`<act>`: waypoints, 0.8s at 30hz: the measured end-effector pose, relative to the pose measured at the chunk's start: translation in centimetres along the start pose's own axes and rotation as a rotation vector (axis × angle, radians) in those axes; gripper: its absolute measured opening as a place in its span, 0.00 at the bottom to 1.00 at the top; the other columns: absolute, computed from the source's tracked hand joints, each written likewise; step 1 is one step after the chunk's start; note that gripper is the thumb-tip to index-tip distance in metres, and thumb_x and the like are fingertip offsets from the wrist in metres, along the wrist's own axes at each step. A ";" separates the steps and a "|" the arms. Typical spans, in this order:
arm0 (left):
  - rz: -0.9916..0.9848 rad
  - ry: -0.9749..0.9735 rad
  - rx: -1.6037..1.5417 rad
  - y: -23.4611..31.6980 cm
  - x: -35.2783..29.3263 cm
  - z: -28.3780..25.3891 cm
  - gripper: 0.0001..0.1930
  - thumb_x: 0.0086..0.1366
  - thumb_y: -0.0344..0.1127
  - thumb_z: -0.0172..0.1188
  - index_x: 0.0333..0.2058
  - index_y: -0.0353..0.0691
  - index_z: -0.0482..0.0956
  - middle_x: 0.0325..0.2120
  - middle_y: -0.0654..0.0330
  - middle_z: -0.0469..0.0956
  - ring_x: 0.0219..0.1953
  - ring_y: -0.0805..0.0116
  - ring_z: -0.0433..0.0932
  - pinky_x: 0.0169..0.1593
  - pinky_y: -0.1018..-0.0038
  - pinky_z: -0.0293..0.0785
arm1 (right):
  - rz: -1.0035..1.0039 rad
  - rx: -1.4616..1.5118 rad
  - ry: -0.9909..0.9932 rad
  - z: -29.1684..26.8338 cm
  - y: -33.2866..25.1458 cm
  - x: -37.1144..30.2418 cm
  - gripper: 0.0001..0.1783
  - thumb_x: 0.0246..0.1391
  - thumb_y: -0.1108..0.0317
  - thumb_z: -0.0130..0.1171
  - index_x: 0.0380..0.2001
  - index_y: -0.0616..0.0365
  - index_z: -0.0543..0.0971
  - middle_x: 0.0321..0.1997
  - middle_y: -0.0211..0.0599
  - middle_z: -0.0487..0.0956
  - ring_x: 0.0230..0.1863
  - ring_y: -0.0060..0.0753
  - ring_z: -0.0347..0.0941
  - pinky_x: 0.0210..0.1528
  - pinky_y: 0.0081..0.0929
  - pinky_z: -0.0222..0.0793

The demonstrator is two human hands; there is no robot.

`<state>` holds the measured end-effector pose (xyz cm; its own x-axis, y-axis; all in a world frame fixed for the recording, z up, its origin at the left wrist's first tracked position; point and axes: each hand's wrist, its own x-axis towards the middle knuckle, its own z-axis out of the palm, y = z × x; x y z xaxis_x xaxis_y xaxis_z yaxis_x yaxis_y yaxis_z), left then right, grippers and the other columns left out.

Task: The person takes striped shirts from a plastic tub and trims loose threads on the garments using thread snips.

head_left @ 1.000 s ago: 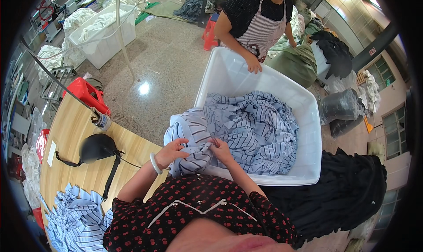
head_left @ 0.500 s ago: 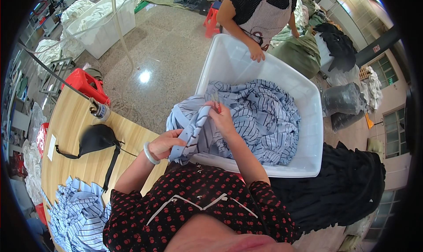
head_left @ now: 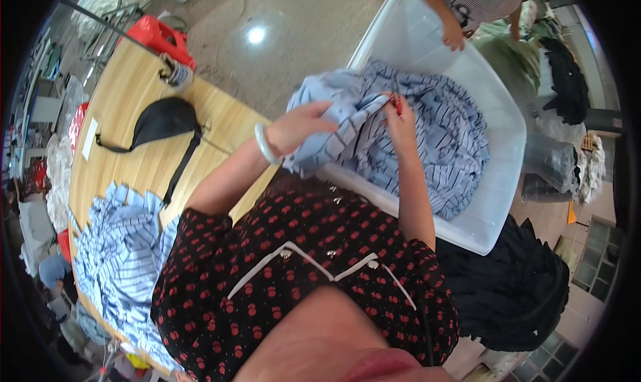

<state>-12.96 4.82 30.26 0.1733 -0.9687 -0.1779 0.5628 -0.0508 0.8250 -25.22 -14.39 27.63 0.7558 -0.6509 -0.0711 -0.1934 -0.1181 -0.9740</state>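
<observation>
A light blue garment with dark stripes (head_left: 320,88) drapes over the near left rim of a white plastic tub (head_left: 505,202). More of the same striped cloth (head_left: 447,142) is heaped inside the tub. My right hand (head_left: 402,127) is closed around small red-handled snips (head_left: 396,103), their metal blades pointing up. The garment's edge also meets these fingers. My left hand (head_left: 300,127), with a pale bangle at the wrist, lies against the garment, its fingers stretched and apart, slightly blurred.
A wooden table (head_left: 220,122) on my left bears a black, rounded item with straps (head_left: 163,124), a small container of tools (head_left: 177,75) and striped cloth (head_left: 123,248). Another person's hand (head_left: 453,36) rests on the tub's far rim. Black cloth (head_left: 514,288) is piled at right.
My view has shifted, so the tub and table sit differently in it. My left hand has loosened from its pinch on the garment's edge; the right keeps the snips.
</observation>
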 end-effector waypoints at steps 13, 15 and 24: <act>-0.053 0.101 0.049 1.1 0.6 0.9 0.10 0.57 0.29 0.49 0.37 0.34 0.71 0.31 0.66 0.73 0.33 0.81 0.69 0.39 0.83 0.66 | -0.427 -0.357 0.190 0.5 -3.2 -4.3 0.14 0.47 0.68 0.52 0.38 0.59 0.71 0.27 0.35 0.71 0.24 0.25 0.67 0.28 0.17 0.62; -0.055 0.098 0.150 1.4 0.6 0.9 0.10 0.57 0.30 0.48 0.37 0.34 0.71 0.30 0.67 0.72 0.32 0.83 0.68 0.38 0.84 0.66 | -0.396 -0.317 0.139 1.0 -4.0 -4.9 0.14 0.44 0.68 0.56 0.37 0.59 0.72 0.24 0.33 0.71 0.21 0.23 0.67 0.23 0.16 0.62; -0.090 -0.038 0.386 2.6 1.0 0.5 0.12 0.58 0.30 0.45 0.39 0.32 0.71 0.30 0.67 0.72 0.33 0.83 0.66 0.39 0.84 0.63 | -0.480 -0.453 -0.209 0.3 -5.5 -4.5 0.17 0.39 0.68 0.59 0.38 0.56 0.74 0.22 0.32 0.71 0.20 0.22 0.65 0.23 0.16 0.61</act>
<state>-11.70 3.58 32.51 0.1031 -0.9641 -0.2446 0.2284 -0.2164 0.9492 -27.36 -10.59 33.21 0.9189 -0.2958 0.2610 -0.0154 -0.6879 -0.7256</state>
